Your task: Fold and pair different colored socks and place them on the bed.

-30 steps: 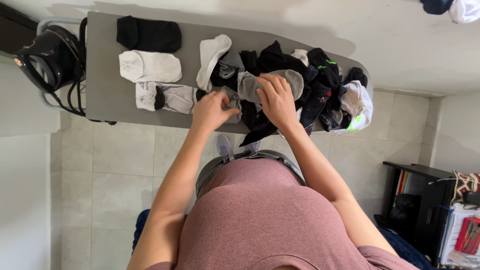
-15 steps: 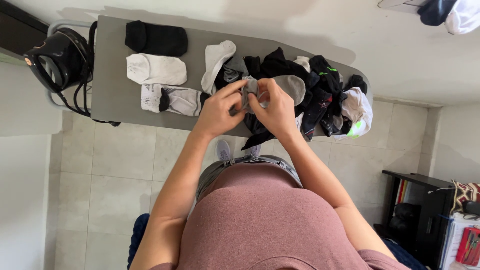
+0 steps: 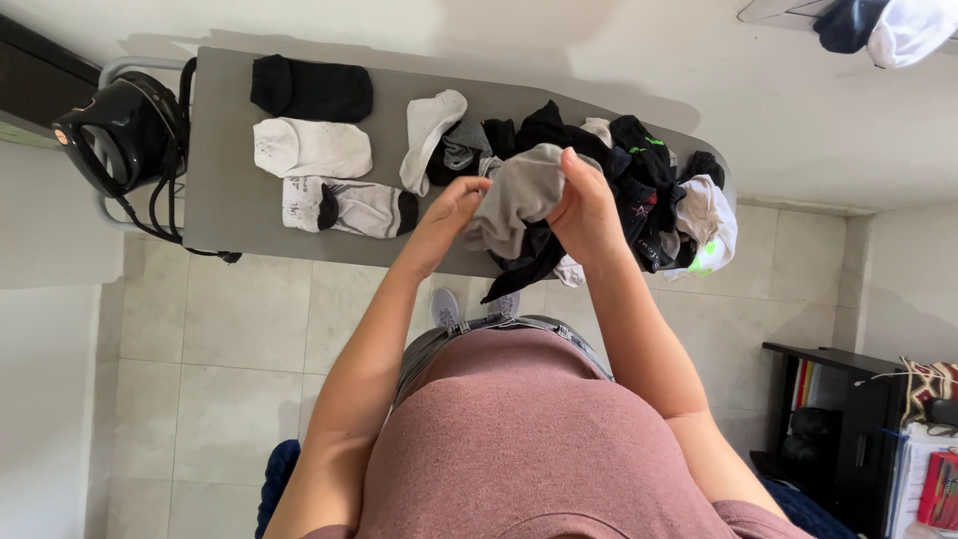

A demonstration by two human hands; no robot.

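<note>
We hold a grey sock above the ironing board, beside the sock pile: left hand pinching one edge, right hand closed around the other.

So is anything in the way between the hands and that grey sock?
No. Both hands already hold the grey sock: the left hand pinches its edge and the right hand grips its other side, above the sock pile.
</note>
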